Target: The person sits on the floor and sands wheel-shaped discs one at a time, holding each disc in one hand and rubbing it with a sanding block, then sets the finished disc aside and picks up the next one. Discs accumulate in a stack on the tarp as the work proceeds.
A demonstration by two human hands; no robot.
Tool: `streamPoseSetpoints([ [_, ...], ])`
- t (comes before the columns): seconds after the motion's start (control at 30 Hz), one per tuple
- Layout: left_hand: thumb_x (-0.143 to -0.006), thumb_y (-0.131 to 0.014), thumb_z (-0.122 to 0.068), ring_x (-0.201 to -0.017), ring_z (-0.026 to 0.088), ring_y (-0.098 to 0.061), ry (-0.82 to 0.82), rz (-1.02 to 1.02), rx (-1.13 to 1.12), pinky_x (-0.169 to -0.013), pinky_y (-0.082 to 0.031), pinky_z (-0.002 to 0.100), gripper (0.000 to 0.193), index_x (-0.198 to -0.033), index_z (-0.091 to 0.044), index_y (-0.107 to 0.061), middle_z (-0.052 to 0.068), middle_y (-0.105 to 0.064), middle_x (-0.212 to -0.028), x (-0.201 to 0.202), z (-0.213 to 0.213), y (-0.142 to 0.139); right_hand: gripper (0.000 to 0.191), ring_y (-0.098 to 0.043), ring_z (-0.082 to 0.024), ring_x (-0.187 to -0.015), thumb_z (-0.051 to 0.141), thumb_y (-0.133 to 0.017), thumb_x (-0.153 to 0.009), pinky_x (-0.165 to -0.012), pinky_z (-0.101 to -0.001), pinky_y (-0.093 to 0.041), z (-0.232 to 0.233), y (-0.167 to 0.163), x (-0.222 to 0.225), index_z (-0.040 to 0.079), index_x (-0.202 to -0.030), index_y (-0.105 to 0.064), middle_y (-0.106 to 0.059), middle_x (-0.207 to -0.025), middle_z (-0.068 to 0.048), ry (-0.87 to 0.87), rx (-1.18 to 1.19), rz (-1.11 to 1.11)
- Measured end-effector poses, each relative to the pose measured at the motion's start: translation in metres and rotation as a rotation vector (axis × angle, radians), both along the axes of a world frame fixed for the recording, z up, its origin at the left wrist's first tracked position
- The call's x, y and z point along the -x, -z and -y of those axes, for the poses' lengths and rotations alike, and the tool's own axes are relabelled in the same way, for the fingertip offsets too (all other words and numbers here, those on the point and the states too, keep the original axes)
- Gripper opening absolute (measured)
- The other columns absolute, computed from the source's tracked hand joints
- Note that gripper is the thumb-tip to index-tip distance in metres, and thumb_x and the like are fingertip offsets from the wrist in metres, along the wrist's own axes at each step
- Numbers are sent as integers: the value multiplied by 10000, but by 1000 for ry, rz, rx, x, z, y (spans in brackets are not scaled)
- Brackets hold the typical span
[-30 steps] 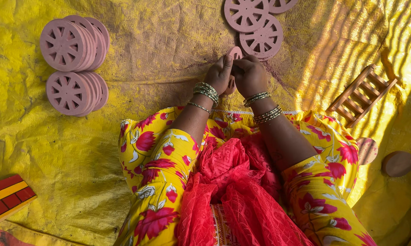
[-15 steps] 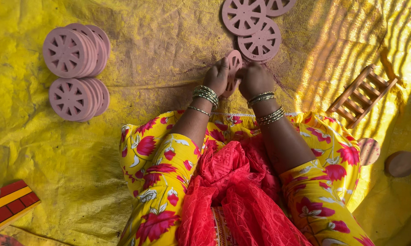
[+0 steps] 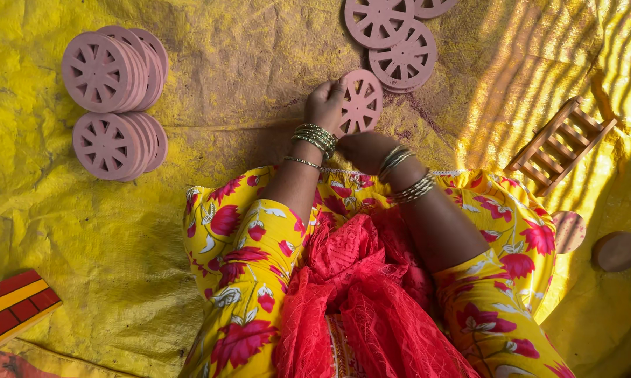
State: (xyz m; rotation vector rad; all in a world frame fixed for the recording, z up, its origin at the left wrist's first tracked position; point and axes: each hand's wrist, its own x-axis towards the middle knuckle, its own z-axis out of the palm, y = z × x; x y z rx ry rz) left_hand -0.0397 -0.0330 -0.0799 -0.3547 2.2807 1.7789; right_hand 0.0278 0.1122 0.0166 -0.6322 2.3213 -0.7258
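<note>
Wheel, pink, flat and round, with spoke-shaped cut-outs point(image 3: 359, 102): held on edge above the crinkled yellow sheet point(image 3: 245, 63) that covers the floor, just in front of the seated person's knees. Left hand point(image 3: 324, 103) grips the wheel's left rim, fingers closed over its edge. Right hand point(image 3: 368, 148) sits below the wheel, near its lower edge; whether its fingers are closed on the wheel cannot be told from this view. Both wrists carry stacked metal bangles.

Surroundings. Far, centre-right: loose group of matching pink wheels lying flat point(image 3: 397, 35), overlapping one another, just beyond the held wheel. Far left: two leaning rows of the same pink wheels point(image 3: 112, 98), one row behind the other, well apart from the hands. Right: small brown wooden ladder-shaped frame point(image 3: 562, 143) lying tilted on the sheet. Near right, beside the knee: pink disc point(image 3: 569, 231) and brown round piece point(image 3: 616, 250), side by side. Near left corner: red block with a yellow stripe point(image 3: 14, 311).

No packages, labels or signs are readable in view.
</note>
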Motion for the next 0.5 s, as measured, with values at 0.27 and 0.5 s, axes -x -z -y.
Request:
streamPoseSetpoints([
  [0.27, -988, -670, -404, -998, 139, -659, -284, -34, -672, -836, -579, 336, 461, -1253, -27, -650, 77, -686, -1155, 24, 10, -26, 726, -619, -330, -1236, -76, -526, -862, -982, -454, -537, -46, -30, 37, 140, -1540, -383, -614, -1332, -185, 930, 505, -128],
  [0.5, -818, -593, -747, -1215, 162, -622, -140, 118, -663, -951, -613, 380, 989, -1576, -255, -192, -33, -480, -1362, 18, 9, -50, 621, -546, -178, -1363, 14, -570, -1009, -1100, -337, -513, -16, -22, 22, 103, -1580, -344, -566, -1471, -50, 790, 949, 90],
])
